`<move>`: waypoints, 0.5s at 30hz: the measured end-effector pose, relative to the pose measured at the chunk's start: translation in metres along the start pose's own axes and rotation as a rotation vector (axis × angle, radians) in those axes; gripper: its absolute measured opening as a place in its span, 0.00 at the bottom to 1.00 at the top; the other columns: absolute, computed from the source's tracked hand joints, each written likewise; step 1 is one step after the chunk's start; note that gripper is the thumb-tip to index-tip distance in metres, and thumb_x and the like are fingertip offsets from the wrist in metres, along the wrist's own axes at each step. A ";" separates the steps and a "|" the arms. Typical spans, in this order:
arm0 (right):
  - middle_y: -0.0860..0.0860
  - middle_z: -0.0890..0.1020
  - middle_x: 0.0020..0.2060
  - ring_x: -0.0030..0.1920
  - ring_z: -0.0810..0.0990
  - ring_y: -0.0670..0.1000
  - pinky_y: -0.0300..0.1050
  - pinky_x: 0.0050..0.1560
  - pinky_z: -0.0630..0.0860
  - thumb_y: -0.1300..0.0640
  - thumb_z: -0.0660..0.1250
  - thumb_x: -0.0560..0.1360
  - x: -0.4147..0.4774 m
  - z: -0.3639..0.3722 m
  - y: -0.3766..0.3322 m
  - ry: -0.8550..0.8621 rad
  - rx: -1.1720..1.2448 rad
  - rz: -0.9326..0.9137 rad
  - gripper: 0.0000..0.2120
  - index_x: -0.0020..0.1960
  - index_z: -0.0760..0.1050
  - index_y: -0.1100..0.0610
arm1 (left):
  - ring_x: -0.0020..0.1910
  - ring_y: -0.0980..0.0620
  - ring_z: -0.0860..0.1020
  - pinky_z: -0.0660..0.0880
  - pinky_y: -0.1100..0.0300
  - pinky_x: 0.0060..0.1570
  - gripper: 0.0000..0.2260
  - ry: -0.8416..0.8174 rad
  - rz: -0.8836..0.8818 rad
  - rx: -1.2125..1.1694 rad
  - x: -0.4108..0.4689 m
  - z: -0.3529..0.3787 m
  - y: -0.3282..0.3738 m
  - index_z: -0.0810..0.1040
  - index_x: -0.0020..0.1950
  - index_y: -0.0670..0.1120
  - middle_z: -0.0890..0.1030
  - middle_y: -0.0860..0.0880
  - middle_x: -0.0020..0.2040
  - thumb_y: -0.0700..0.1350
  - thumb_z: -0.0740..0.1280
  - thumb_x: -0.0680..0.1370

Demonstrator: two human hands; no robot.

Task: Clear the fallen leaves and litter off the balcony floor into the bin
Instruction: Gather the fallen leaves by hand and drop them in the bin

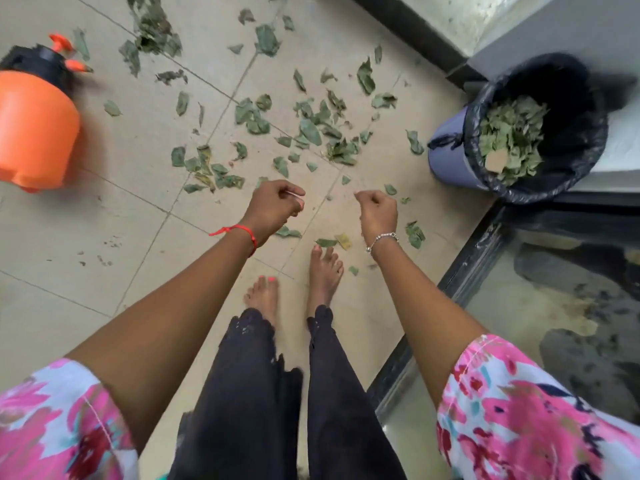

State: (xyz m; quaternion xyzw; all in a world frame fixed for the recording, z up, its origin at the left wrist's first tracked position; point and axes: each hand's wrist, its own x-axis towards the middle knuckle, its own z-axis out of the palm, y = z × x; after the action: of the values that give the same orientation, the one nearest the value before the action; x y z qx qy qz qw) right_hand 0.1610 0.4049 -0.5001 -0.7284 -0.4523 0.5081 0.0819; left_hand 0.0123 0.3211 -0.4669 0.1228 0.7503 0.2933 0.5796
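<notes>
The bin (446, 157), lined with a black bag and already partly filled with leaves, stands against the wall, and most of the job lies on the floor beside it. Fallen leaves (311, 129) spread from just beside the bin across the tiles to well away from it. A few leaves and a yellowish scrap (343, 241) lie nearer the person's bare feet than the bin. Both hands hover above the floor, short of the bin. The left hand (277, 202) and right hand (377, 211) are each curled into a loose fist with no leaf showing, though the palms face down, so a small hidden scrap cannot be ruled out. The likeliest trouble is spillage: the leaves look dry and light, so a loose handful carried back to the bin could shed pieces on the way. Bare feet treading on the litter could crush it into crumbs that are harder to gather. An orange sprayer (34, 126) stands far from the bin, near the outer leaves, and a reaching arm could knock it.
</notes>
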 end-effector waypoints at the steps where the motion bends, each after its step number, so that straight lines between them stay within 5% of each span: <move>1: 0.54 0.78 0.41 0.41 0.74 0.49 0.35 0.38 0.69 0.61 0.66 0.74 0.006 -0.004 0.011 0.046 0.013 0.004 0.07 0.46 0.79 0.66 | 0.34 0.56 0.74 0.68 0.73 0.28 0.08 -0.024 0.015 0.043 0.004 0.009 -0.008 0.77 0.51 0.41 0.77 0.49 0.37 0.32 0.64 0.75; 3: 0.55 0.79 0.48 0.49 0.75 0.52 0.38 0.47 0.69 0.58 0.65 0.75 0.021 -0.009 0.036 0.140 0.038 0.016 0.07 0.47 0.77 0.62 | 0.35 0.55 0.74 0.68 0.74 0.29 0.08 -0.093 0.056 0.152 0.012 0.025 -0.023 0.78 0.52 0.41 0.78 0.47 0.41 0.33 0.67 0.74; 6: 0.56 0.74 0.61 0.61 0.72 0.53 0.42 0.62 0.67 0.53 0.63 0.76 0.039 -0.010 0.082 0.256 0.027 0.059 0.16 0.59 0.74 0.62 | 0.49 0.52 0.72 0.66 0.68 0.44 0.11 -0.140 0.147 0.366 0.031 0.046 -0.054 0.77 0.54 0.43 0.75 0.48 0.53 0.37 0.69 0.73; 11: 0.51 0.58 0.73 0.71 0.62 0.52 0.45 0.67 0.62 0.48 0.63 0.76 0.085 -0.008 0.161 0.386 0.040 0.058 0.27 0.72 0.62 0.55 | 0.69 0.44 0.62 0.57 0.53 0.68 0.27 -0.058 0.427 0.691 0.087 0.061 -0.121 0.70 0.64 0.43 0.66 0.43 0.68 0.55 0.68 0.69; 15: 0.52 0.57 0.74 0.72 0.61 0.53 0.52 0.70 0.62 0.42 0.62 0.74 0.136 -0.022 0.216 0.586 -0.061 -0.009 0.31 0.72 0.62 0.54 | 0.75 0.39 0.52 0.48 0.36 0.70 0.42 0.031 0.515 0.966 0.126 0.059 -0.190 0.62 0.72 0.45 0.57 0.41 0.75 0.69 0.59 0.65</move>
State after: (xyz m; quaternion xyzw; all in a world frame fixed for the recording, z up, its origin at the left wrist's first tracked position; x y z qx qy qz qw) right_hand 0.3136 0.3886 -0.7055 -0.8441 -0.4277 0.2619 0.1896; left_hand 0.0604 0.2530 -0.6874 0.5504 0.7538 0.0493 0.3556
